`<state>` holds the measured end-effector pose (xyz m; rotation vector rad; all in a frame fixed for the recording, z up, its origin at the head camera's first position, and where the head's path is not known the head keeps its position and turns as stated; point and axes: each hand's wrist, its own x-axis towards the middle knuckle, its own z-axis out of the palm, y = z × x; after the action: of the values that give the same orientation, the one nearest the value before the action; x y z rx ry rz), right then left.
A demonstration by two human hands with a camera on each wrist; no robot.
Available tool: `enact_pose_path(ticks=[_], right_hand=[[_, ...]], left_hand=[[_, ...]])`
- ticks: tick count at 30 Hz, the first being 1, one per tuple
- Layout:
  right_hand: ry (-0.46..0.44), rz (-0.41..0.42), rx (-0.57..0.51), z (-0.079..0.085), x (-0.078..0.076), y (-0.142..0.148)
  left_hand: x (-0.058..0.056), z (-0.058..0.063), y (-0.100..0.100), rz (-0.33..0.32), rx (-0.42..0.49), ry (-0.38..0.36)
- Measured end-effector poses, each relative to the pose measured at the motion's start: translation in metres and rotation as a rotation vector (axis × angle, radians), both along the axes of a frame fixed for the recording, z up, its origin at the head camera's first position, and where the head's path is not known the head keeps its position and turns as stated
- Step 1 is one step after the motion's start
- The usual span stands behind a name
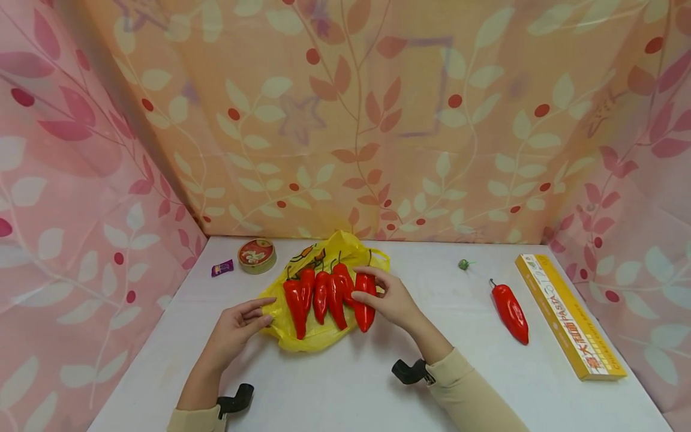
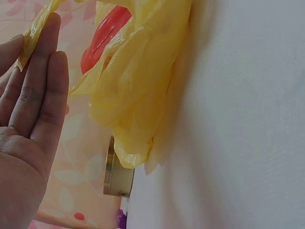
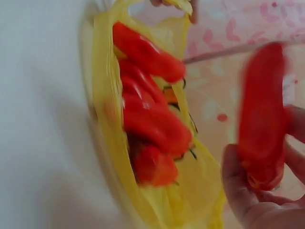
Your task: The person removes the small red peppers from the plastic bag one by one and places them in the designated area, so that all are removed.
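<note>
A yellow plastic bag [image 1: 276,318] lies spread on the white table with several red peppers [image 1: 294,305] on it. At the bag's left edge is my left hand [image 1: 232,333]; in the left wrist view its thumb and fingers pinch the thin yellow film [image 2: 33,36]. My right hand [image 1: 393,300] grips one red pepper [image 1: 365,317] over the bag's right side. The right wrist view shows this pepper [image 3: 263,109] between thumb and fingers, apart from the peppers [image 3: 152,112] in the bag's opening.
Another red pepper [image 1: 510,313] lies on the right, beside a long yellow pasta box [image 1: 569,321]. A small green item [image 1: 463,264] is near the back edge. Back left are a round tin [image 1: 257,257] and a small purple packet [image 1: 222,268]. Patterned cloth walls enclose the table.
</note>
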<state>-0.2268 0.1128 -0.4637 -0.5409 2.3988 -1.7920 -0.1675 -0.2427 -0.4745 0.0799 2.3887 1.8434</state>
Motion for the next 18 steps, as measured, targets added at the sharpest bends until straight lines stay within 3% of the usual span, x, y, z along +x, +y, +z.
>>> enact_pose_path(ticks=[12, 18], right_hand=[[-0.089, -0.162, 0.09, 0.011, 0.011, 0.056], [0.007, -0.201, 0.208, 0.012, 0.016, 0.086]], left_hand=[[-0.002, 0.0, 0.001, 0.0, -0.014, -0.015], [-0.001, -0.001, 0.0, 0.006, -0.006, -0.017]])
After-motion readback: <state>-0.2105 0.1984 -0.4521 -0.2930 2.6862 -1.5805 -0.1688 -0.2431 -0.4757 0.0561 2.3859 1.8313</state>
